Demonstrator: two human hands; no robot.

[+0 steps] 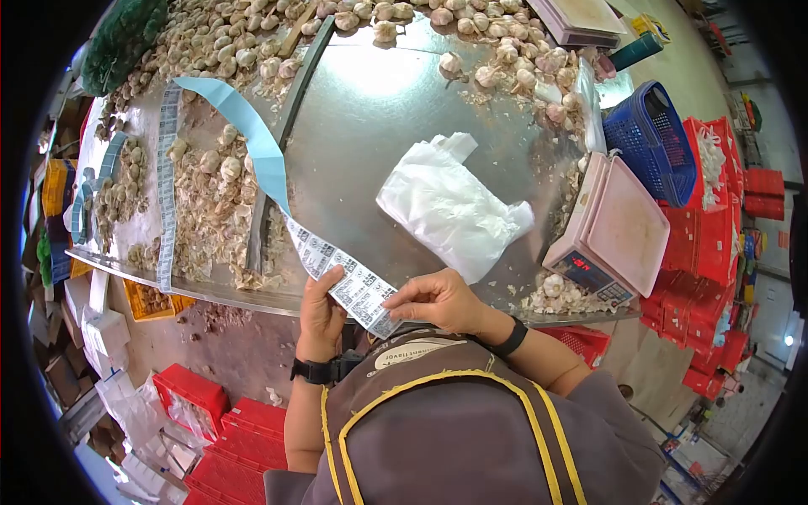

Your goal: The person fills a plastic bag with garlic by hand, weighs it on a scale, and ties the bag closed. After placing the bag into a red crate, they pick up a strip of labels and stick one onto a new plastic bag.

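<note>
A long strip of printed labels (337,273) with a blue backing runs from my hands up and left across the metal table (353,109). My left hand (322,313) pinches the strip's left edge near its lower end. At the strip's right edge, my right hand (442,301) has its thumb and fingertips together on the end labels. White plastic bags (450,202) lie in a crumpled stack above my right hand. Garlic bulbs (227,168) and loose skins are spread on the table's left part, beneath and beside the strip.
A scale (619,223) with a lit display stands at the table's right edge, beside a blue basket (644,139). More garlic (505,55) and a second scale (581,18) are at the far side. Red crates (244,438) stand below the table's front edge.
</note>
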